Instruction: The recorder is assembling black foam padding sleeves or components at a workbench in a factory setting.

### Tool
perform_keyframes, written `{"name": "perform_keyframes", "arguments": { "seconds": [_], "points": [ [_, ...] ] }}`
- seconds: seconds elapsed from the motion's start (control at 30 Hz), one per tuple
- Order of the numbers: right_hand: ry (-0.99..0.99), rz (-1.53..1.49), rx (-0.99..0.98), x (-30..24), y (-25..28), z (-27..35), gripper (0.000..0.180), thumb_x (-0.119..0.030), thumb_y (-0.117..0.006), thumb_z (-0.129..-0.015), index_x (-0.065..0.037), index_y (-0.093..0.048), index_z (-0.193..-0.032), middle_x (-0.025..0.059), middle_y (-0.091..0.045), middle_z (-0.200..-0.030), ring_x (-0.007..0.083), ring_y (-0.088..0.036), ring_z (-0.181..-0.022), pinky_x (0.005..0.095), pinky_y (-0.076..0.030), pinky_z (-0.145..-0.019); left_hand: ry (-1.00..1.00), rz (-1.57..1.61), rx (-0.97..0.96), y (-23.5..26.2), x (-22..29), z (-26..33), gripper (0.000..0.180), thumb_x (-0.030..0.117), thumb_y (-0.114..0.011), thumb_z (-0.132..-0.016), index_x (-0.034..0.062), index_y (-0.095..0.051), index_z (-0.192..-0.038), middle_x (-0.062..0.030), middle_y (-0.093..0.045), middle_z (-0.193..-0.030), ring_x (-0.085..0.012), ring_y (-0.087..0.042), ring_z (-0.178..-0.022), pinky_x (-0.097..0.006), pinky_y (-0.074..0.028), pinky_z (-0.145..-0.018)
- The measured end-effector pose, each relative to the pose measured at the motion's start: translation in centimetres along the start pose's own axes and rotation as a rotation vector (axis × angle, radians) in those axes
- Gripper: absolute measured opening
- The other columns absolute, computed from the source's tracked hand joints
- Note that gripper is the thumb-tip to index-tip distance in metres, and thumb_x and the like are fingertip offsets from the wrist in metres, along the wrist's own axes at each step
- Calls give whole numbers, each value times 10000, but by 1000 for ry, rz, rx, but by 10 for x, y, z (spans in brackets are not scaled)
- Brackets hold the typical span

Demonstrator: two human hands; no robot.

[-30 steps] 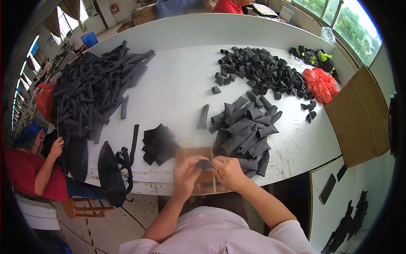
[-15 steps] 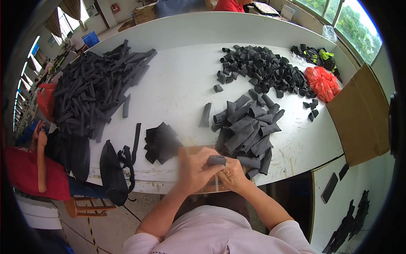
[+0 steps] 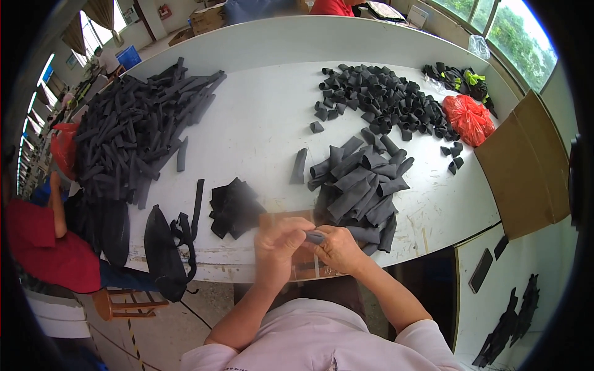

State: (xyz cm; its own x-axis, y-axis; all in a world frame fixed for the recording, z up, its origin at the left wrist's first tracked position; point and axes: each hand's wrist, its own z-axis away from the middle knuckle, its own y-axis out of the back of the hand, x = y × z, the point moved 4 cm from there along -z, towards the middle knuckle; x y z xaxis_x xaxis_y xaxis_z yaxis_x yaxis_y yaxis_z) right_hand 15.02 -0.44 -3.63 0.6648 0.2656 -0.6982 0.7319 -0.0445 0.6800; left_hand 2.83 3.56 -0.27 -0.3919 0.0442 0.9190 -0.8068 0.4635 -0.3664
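Close to the table's near edge, both my hands are on one short dark grey fabric tube (image 3: 315,237). My left hand (image 3: 278,245) has its thumb and fingertips at the tube's left end and is slightly blurred. My right hand (image 3: 341,250) is closed round the other end, with the fingers curled under and partly hidden. Below the hands lies a brown wooden board (image 3: 270,221), mostly covered by them. Beyond my right hand is a heap of longer dark grey tubes (image 3: 362,179). Flat black fabric pieces (image 3: 234,207) lie stacked left of the hands.
A large pile of long grey strips (image 3: 133,130) fills the left; many short rolled tubes (image 3: 383,96) lie far right. Near them sit a red plastic bag (image 3: 468,119) and a cardboard sheet (image 3: 526,167). A black pouch with a strap (image 3: 166,247) overhangs the near-left edge. A co-worker in red (image 3: 52,247) is at left.
The tube has turned between my hands, showing a narrower side now. My left hand's fingers have lifted and straightened somewhat. At left, the co-worker's arm has moved.
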Motion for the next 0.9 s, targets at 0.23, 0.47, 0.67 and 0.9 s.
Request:
{"name": "perform_keyframes", "arguments": {
  "seconds": [0.23, 0.47, 0.67, 0.9],
  "points": [
    [66, 127, 18, -23, 21, -11, 146, -154, -618, -714, -33, -601, -796, 101, -508, -647, 288, -522, -578, 361, -428, -505, -49, 148, 104, 7, 18, -1, 153, 148, -578, -821, 7, -600, -877, -127, -599, -920, -166, -548, -852, -290, -427, -789],
    [155, 223, 26, -31, 27, -16, 133, -154, -610, -718, -46, -535, -701, 88, -458, -591, 266, -500, -562, 366, -414, -481, -13, -55, 16, 21, 12, -10, 140, 86, -573, -809, -4, -605, -912, -127, -595, -903, -168, -547, -822, -274, -420, -769],
    [82, 166, 87, -11, -1, -5, 225, -216, -604, -748, -48, -485, -656, 89, -492, -613, 278, -510, -568, 375, -401, -483, 65, 250, 111, 30, -11, 4, 81, 44, -553, -813, 18, -612, -861, -95, -586, -869, -159, -536, -808, -274, -426, -760],
    [121, 51, 212, -13, 11, -1, 196, -140, -616, -729, -44, -466, -648, 103, -478, -585, 302, -494, -525, 379, -392, -455, -14, 165, 113, 34, -4, 2, 77, 0, -525, -820, -9, -597, -845, -94, -588, -852, -147, -532, -798, -269, -421, -754]
  ]
}}
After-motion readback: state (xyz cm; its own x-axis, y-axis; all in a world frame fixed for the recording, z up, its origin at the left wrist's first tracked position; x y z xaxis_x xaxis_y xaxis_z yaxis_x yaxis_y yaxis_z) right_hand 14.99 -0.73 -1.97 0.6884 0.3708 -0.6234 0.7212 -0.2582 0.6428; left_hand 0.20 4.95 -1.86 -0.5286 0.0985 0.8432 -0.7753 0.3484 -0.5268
